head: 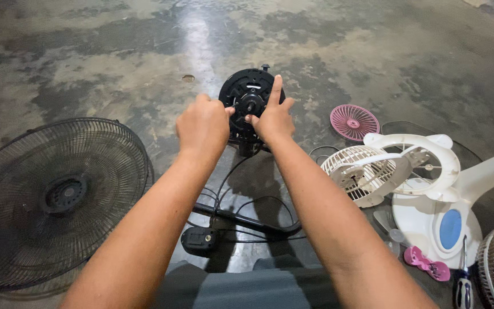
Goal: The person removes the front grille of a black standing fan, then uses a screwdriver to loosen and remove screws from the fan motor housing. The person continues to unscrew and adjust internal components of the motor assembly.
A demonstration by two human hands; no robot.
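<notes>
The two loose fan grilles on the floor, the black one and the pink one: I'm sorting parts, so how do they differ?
The black grille is far larger than the pink grille. The black grille lies at the person's left, the pink grille to the right, past the white fan. Both are round, have radial ribs and lie untouched on the concrete floor.

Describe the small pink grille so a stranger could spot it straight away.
Start at the white fan lying on the concrete floor, right of the right hand. Just beyond its white grille lies the pink grille: a flat round disc, pink unlike its neighbours.
</notes>
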